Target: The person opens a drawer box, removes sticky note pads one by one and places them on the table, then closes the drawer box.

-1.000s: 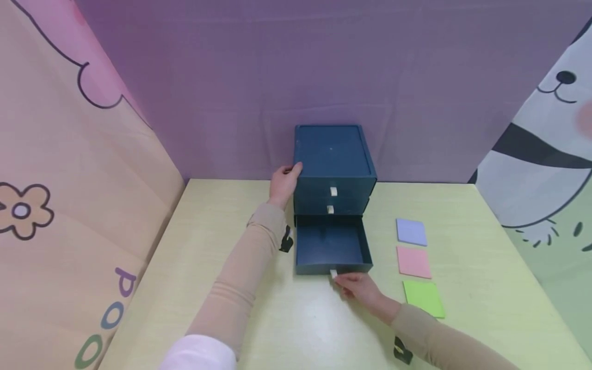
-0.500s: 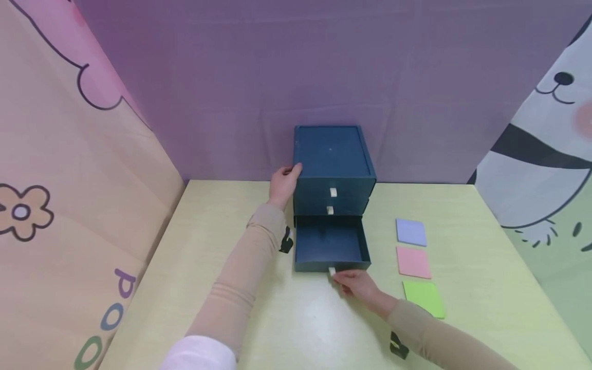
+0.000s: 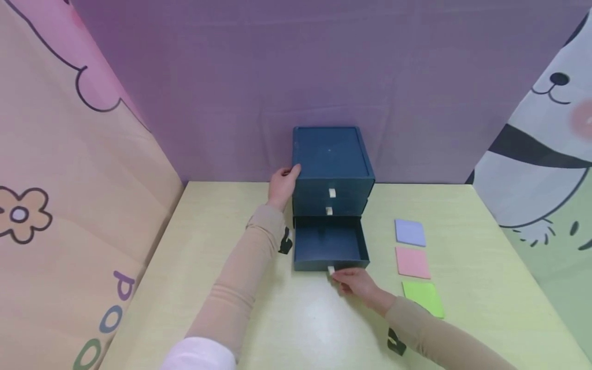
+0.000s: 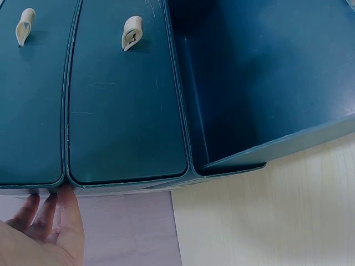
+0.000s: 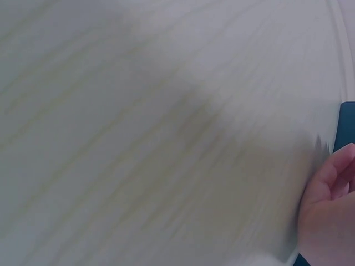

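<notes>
A dark blue drawer cabinet (image 3: pixel 330 151) stands near the back of the table, its two upper drawers closed. Its bottom drawer (image 3: pixel 329 246) is pulled out, with nothing visible inside. My left hand (image 3: pixel 282 186) rests against the cabinet's left side, the thumb near the upper front corner. In the left wrist view, that hand's extended fingers (image 4: pixel 69 219) touch the side wall. At the front of the bottom drawer, my right hand (image 3: pixel 358 285) pinches the white pull tab (image 3: pixel 330 270) between thumb and fingers. The right wrist view shows this hand only partly, at its edge.
Three square sticky note pads lie in a column on the table (image 3: pixel 213 221), right of the cabinet: purple (image 3: pixel 410 233), pink (image 3: pixel 413 262) and green (image 3: pixel 423 298). The green pad is close to the right sleeve. A purple cloth (image 3: pixel 231 92) hangs behind the cabinet.
The bottom drawer has slid slightly inward, toward the cabinet, and the right hand has moved with its tab. The left hand stays at the cabinet's side.
</notes>
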Motion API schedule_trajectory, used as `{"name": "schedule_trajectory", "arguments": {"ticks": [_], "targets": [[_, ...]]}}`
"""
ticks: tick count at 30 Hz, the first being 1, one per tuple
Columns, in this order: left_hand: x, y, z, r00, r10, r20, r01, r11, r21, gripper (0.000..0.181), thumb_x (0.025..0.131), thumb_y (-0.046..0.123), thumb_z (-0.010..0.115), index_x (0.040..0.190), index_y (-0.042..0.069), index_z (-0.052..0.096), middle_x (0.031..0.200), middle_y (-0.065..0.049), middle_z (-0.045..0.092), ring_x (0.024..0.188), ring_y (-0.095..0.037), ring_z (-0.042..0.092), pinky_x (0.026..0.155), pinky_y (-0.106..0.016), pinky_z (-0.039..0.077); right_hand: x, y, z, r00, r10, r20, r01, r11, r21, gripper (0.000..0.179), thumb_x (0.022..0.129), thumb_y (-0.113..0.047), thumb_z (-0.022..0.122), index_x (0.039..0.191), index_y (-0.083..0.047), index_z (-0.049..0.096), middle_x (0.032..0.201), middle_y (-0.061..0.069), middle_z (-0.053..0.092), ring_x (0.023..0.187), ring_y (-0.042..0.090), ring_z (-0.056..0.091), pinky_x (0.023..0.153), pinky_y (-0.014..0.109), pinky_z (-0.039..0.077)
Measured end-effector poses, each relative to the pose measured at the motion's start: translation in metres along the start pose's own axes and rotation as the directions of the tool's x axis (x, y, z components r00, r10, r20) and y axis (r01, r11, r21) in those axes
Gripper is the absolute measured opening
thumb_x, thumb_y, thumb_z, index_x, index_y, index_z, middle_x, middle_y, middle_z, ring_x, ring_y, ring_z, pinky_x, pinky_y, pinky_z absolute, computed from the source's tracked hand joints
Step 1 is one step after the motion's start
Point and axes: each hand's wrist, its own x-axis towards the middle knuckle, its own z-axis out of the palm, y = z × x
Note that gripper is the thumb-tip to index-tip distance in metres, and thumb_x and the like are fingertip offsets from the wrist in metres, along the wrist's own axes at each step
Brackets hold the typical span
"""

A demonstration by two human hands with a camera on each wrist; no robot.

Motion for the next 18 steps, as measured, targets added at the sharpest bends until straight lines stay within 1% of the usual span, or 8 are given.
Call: {"name": "schedule_trajectory", "arguments": {"ticks": [6, 13, 18], "targets": [[0.000, 0.000, 0.000, 1.000, -0.003, -0.003, 0.003, 1.000, 0.005, 0.057, 0.092, 0.049, 0.053, 0.131, 0.007, 0.054, 0.130, -0.012, 0.056, 0.119, -0.028, 0.052, 0.102, -0.041, 0.043, 0.003, -0.001, -0.001, 1.000, -0.009, 0.014, 0.010, 1.000, -0.024, 0.027, 0.091, -0.012, 0.060, 0.105, 0.010, 0.066, 0.070, 0.000, 0.063, 0.061, 0.008, 0.054, 0.059, 0.021, 0.048], [0.002, 0.000, 0.000, 1.000, 0.001, -0.004, -0.001, 1.000, 0.010, 0.057, 0.092, 0.049, 0.053, 0.131, 0.007, 0.054, 0.129, -0.012, 0.057, 0.119, -0.027, 0.053, 0.102, -0.040, 0.043, 0.008, -0.002, 0.000, 1.000, -0.003, -0.011, 0.002, 1.000, -0.019, 0.027, 0.091, -0.012, 0.061, 0.106, 0.010, 0.067, 0.068, 0.000, 0.062, 0.059, 0.009, 0.052, 0.057, 0.021, 0.046], [0.002, 0.000, 0.001, 1.000, 0.004, -0.010, -0.004, 1.000, 0.013, 0.056, 0.092, 0.048, 0.053, 0.130, 0.007, 0.055, 0.129, -0.012, 0.057, 0.118, -0.027, 0.053, 0.101, -0.040, 0.043, 0.011, -0.003, 0.001, 0.999, 0.017, -0.030, -0.017, 1.000, 0.001, 0.027, 0.091, -0.012, 0.061, 0.107, 0.009, 0.067, 0.068, 0.000, 0.062, 0.059, 0.009, 0.053, 0.057, 0.021, 0.046]]}}
